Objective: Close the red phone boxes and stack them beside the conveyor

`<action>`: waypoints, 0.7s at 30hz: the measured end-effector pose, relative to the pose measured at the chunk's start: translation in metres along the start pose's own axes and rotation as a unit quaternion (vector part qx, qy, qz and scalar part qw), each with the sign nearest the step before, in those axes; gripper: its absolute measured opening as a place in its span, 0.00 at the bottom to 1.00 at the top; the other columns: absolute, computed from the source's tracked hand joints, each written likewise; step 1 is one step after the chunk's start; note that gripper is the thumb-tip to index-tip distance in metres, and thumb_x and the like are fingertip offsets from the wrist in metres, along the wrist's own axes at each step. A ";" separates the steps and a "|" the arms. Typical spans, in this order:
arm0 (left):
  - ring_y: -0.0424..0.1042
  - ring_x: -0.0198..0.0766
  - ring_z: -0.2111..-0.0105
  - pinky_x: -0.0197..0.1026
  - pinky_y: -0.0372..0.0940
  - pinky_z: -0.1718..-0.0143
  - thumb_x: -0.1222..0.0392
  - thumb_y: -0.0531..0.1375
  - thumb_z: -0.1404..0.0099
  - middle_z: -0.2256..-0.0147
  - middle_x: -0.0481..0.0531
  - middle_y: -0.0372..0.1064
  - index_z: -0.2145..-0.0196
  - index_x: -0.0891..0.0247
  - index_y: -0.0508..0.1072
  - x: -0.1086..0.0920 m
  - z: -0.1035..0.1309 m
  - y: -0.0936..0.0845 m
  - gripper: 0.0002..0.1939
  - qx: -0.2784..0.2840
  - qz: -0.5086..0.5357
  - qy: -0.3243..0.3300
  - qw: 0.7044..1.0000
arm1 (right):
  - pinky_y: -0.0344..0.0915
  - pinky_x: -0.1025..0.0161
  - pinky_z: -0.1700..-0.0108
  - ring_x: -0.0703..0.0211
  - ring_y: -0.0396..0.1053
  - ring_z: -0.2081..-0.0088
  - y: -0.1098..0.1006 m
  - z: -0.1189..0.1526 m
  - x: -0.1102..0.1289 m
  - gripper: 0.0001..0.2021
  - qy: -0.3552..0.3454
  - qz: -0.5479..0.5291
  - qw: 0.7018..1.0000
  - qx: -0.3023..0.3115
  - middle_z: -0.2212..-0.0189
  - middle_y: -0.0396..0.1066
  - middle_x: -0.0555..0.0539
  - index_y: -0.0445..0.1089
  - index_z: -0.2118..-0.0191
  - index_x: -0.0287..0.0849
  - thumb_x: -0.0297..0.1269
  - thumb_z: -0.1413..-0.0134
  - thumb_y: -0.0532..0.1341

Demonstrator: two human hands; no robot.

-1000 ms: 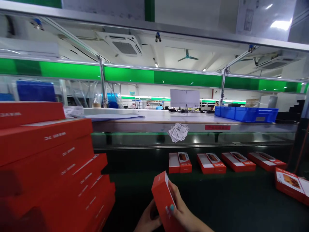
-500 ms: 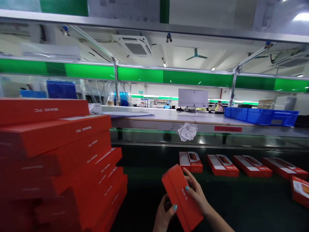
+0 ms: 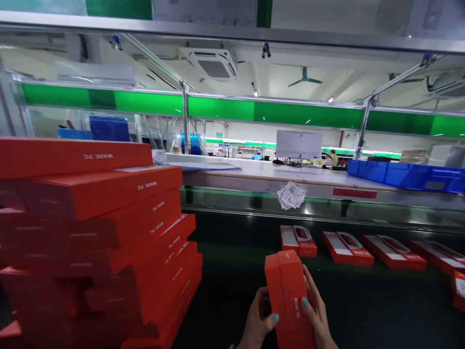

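Observation:
A red box (image 3: 289, 295) with white "WAVE 7C" lettering is held up low in the middle of the head view, nearly upright. On its left side my left hand (image 3: 258, 317) grips it, with the thumb pressed on the near face. My right hand (image 3: 317, 308) holds the right side, its thumb beside the lettering and its fingers partly hidden behind the box. To the left stands a tall stack of similar red boxes (image 3: 145, 194). Beyond my hands, a red box with a white section and a picture panel (image 3: 298, 241) lies on the dark surface.
Several more such boxes (image 3: 348, 248) line the dark surface (image 3: 232, 271) toward the right. Above it, a shelf (image 3: 247, 169) bears a blue bin (image 3: 407, 175) and a monitor (image 3: 299, 144). White labels (image 3: 291, 195) hang at its edge. People sit far back.
The held box has turned more upright between my hands. The box and both hands sit farther right in view, and the whole scene has also shifted right.

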State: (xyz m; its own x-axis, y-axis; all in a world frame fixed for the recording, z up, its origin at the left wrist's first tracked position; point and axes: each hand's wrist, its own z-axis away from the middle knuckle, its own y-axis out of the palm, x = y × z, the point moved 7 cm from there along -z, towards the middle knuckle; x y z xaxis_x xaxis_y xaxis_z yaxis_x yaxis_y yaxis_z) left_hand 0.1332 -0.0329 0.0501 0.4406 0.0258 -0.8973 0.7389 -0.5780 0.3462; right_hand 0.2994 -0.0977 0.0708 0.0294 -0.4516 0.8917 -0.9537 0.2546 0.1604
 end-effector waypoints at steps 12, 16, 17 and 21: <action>0.65 0.67 0.40 0.66 0.58 0.36 0.39 0.73 0.48 0.44 0.67 0.69 0.48 0.63 0.73 0.011 0.006 0.015 0.36 0.021 0.183 -0.077 0.980 | 0.70 0.51 0.45 0.37 0.55 0.32 0.005 -0.004 0.009 0.42 0.023 0.113 0.992 0.058 0.28 0.49 0.48 0.56 0.30 0.61 0.66 0.46 0.65; 0.64 0.68 0.39 0.67 0.59 0.37 0.41 0.74 0.49 0.43 0.66 0.68 0.45 0.62 0.72 0.022 0.007 0.015 0.39 0.005 0.210 -0.111 0.971 | 0.70 0.53 0.48 0.38 0.65 0.39 0.014 -0.010 0.031 0.42 0.096 0.059 0.990 0.085 0.35 0.63 0.43 0.59 0.30 0.54 0.58 0.48 0.71; 0.64 0.68 0.39 0.67 0.59 0.37 0.41 0.75 0.50 0.43 0.66 0.68 0.44 0.62 0.71 0.026 0.007 0.016 0.40 -0.006 0.217 -0.115 0.969 | 0.69 0.52 0.46 0.38 0.67 0.41 0.014 -0.013 0.037 0.43 0.111 0.033 0.989 0.092 0.40 0.68 0.43 0.60 0.31 0.53 0.56 0.50 0.72; 0.63 0.69 0.39 0.66 0.60 0.37 0.40 0.75 0.51 0.44 0.67 0.70 0.44 0.63 0.70 0.041 0.010 0.017 0.43 -0.050 0.226 -0.124 0.965 | 0.67 0.44 0.43 0.36 0.70 0.44 0.015 -0.016 0.051 0.45 0.142 -0.011 0.983 0.114 0.46 0.74 0.40 0.61 0.31 0.51 0.54 0.53 0.74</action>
State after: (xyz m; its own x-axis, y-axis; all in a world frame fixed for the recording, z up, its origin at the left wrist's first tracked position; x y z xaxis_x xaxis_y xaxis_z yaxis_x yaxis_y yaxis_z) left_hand 0.1585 -0.0494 0.0164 0.6032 -0.4130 -0.6823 0.5509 -0.4029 0.7309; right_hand 0.2919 -0.1030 0.1256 0.1025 -0.1900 0.9764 -0.9932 0.0343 0.1110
